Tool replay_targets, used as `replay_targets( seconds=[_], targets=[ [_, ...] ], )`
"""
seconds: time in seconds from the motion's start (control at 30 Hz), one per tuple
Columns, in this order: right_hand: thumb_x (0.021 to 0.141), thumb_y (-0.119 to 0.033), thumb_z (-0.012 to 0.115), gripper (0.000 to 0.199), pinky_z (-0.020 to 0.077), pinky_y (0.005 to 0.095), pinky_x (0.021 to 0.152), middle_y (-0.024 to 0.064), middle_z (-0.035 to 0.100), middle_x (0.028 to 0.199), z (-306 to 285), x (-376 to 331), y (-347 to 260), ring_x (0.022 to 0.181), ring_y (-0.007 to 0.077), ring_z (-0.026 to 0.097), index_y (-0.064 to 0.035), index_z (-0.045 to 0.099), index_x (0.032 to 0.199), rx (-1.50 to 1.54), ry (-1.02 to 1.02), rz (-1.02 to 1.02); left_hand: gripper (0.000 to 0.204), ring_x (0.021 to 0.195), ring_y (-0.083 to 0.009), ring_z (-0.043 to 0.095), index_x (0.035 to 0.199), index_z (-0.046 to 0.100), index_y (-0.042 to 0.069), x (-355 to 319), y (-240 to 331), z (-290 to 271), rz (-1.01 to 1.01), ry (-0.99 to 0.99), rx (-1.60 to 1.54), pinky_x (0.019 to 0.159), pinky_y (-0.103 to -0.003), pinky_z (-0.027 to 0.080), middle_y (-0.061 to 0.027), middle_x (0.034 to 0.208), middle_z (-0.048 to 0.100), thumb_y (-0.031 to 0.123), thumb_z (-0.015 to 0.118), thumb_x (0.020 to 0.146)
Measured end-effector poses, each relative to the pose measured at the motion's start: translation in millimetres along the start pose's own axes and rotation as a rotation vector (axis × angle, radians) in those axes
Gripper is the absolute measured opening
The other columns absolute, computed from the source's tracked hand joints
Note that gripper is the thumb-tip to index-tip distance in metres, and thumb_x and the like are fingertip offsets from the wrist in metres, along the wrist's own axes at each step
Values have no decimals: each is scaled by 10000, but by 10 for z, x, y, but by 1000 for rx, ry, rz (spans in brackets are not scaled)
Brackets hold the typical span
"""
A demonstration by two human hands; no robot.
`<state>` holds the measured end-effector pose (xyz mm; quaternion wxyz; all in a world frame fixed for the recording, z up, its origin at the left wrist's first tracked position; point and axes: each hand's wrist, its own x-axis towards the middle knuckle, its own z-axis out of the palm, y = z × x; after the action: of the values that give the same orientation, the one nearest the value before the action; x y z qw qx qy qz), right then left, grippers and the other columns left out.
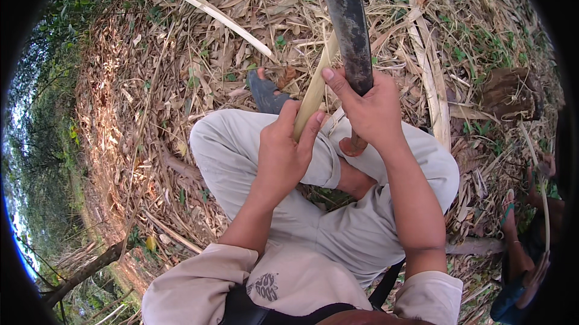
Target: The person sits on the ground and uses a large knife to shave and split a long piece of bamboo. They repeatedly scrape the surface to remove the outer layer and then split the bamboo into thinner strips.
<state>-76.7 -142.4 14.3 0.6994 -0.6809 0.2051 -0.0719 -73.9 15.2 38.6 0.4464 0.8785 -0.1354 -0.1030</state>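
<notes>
My left hand [282, 147] is closed around the near end of a pale, split bamboo strip [318, 81], its thumb lying along it. The strip slants up and away over my crossed legs, passing beneath the blade toward the top edge. In my right hand [375, 111] is the handle of a machete [350, 29] with a long, dark, slightly curved blade. Its blade points away from me and crosses over the strip. The rounded handle end [353, 146] shows below my fist. My right thumb reaches toward the strip; I cannot tell whether it touches.
Dry leaves and shavings cover the ground. Pale split pieces [223, 20] lie at upper left, and longer strips [431, 72] to the right. A brown stump [509, 93] stands at far right. Near the right rim, another person's hand [535, 280] is beside a thin strip [543, 198].
</notes>
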Motion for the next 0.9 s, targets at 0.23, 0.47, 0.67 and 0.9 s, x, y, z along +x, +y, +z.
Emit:
replay_targets(
  seconds=[0.23, 0.47, 0.67, 0.9],
  targets=[
    [913, -232, 723, 204, 315, 219, 438, -68, 520, 574, -51, 16, 5, 467, 19, 416, -35, 724, 967, 20, 122, -26, 207, 481, -14, 398, 990, 569, 25, 26, -167, 40, -143, 9, -229, 424, -207, 311, 43, 611, 501, 226, 620, 984],
    [903, -230, 732, 222, 347, 214, 487, -55, 572, 630, -31, 24, -9, 545, 17, 453, -17, 719, 961, -20, 122, -13, 215, 437, -18, 373, 1054, 553, 38, 33, -153, 4, -264, -78, -388, 392, -199, 303, 48, 609, 456, 250, 528, 1030],
    [885, -244, 753, 238, 373, 221, 508, -37, 594, 652, 4, 7, 4, 580, 26, 479, -14, 715, 929, 6, 23, 47, 212, 481, -27, 422, 1036, 565, 21, 8, -150, 28, -210, -137, -371, 438, -211, 342, 27, 618, 505, 230, 528, 1027],
    [891, -302, 748, 319, 384, 223, 507, -27, 588, 653, -4, 54, 109, 567, 26, 488, 12, 703, 931, 148, 23, 99, 199, 457, -15, 407, 1031, 573, 25, 2, -156, 53, -133, -124, -299, 419, -199, 324, 37, 600, 493, 218, 524, 1030]
  ],
)
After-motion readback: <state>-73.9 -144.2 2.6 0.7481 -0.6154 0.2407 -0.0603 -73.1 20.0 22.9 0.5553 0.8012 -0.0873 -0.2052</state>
